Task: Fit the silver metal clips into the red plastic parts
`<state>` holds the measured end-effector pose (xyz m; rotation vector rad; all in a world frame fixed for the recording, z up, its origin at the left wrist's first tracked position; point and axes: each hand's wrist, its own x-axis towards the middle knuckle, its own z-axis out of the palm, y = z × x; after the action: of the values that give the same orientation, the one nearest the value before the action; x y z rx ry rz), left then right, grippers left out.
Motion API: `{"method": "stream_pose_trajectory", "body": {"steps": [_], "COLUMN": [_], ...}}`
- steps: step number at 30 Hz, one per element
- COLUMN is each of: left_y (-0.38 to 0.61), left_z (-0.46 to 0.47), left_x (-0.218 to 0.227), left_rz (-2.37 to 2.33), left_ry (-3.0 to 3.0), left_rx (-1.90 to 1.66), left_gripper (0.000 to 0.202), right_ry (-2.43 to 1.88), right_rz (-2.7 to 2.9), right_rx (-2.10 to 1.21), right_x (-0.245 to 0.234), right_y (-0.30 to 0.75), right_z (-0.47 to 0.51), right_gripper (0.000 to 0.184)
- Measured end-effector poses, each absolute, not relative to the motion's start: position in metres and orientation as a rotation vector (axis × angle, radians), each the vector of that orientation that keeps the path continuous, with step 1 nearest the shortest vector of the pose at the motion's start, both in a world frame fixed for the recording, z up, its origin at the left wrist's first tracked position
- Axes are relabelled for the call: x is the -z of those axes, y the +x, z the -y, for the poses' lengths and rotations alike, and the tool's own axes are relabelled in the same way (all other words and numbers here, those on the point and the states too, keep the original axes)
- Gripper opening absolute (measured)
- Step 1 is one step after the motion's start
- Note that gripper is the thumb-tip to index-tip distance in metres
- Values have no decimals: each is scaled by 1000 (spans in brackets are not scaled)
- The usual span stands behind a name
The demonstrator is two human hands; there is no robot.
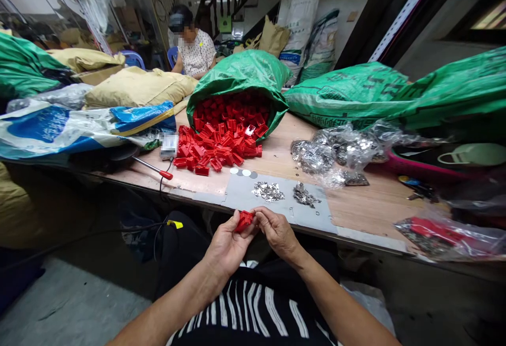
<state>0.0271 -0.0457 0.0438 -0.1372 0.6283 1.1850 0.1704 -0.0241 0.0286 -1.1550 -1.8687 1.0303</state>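
Note:
My left hand [227,243] is closed around a small red plastic housing [244,221], held just off the table's front edge. The fingers of my right hand [276,232] are pinched together at the right side of that housing; whatever lies between their tips is too small to make out. Beyond my hands, a grey mat [237,193] carries a pile of shiny flat metal pieces [269,191] and a darker pile of small metal parts [304,195]. A heap of similar red housings [215,148] spills out of a green woven sack [243,69].
Clear bags of metal parts [336,151] lie to the right, near a pink tray [411,164]. A screwdriver with a red handle [166,175] rests at the left table edge. Green sacks [356,90] and tan sacks [138,86] line the back. Another person [195,50] sits beyond.

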Motion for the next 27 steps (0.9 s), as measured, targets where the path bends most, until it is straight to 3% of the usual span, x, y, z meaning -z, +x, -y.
{"method": "stream_pose_trajectory", "body": {"steps": [4, 19, 27], "left_y": [25, 15, 2], "left_z": [45, 57, 45], "left_x": [-38, 2, 53], "left_rz": [-635, -764, -925], "left_ry": [-128, -87, 107], "left_rx": [-1184, -1086, -954], "left_gripper": [23, 14, 28], "right_ry": [-1149, -1301, -1254], "right_rz": [1841, 2083, 2177], "right_rx": [-1125, -941, -784], "right_x": [-28, -24, -33], "right_y": [172, 166, 163], "right_z": [25, 33, -5], "right_gripper": [34, 8, 12]}}
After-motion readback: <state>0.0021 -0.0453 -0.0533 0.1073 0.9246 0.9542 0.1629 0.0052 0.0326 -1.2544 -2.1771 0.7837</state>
